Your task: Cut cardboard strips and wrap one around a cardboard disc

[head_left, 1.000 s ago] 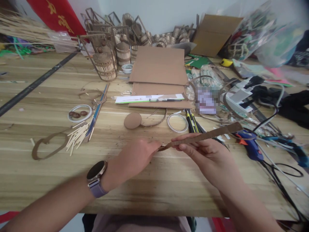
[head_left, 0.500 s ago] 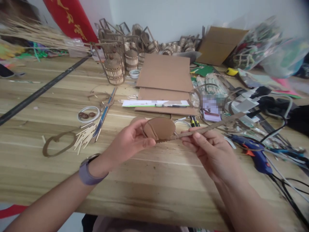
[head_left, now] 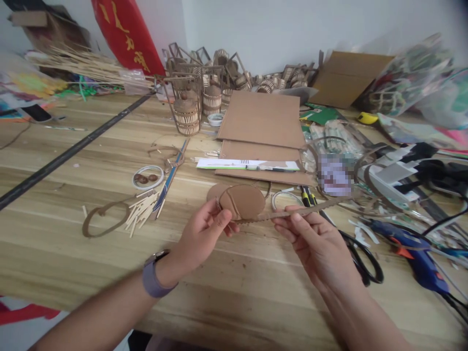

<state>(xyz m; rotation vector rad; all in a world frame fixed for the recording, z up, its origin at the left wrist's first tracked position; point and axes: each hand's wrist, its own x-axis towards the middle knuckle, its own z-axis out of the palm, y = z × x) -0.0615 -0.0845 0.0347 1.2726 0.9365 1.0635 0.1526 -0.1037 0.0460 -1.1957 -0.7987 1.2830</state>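
My left hand (head_left: 204, 229), with a watch on its wrist, pinches the near edge of a round brown cardboard disc (head_left: 248, 201). A thin ridge runs across the disc near its left side. Another rounded cardboard piece (head_left: 215, 191) shows just behind it on the left. My right hand (head_left: 318, 239) holds a long narrow cardboard strip (head_left: 310, 209) between thumb and fingers. From the disc's near edge the strip stretches to the right, sloping upward past my right hand. Both hands are above the wooden table (head_left: 234, 292).
Cardboard sheets (head_left: 261, 117) lie ahead. Short sticks (head_left: 141, 212) and a tape roll (head_left: 148, 177) are at left. Black-handled scissors (head_left: 369, 263) and a blue glue gun (head_left: 417, 253) lie at right. Small slatted buckets (head_left: 187, 117) stand at the back.
The view has shifted, so the table items appear further right and lower. My left hand now sits lower on the disc, uncovering more of the piece behind; the scissors now show beside my right hand.
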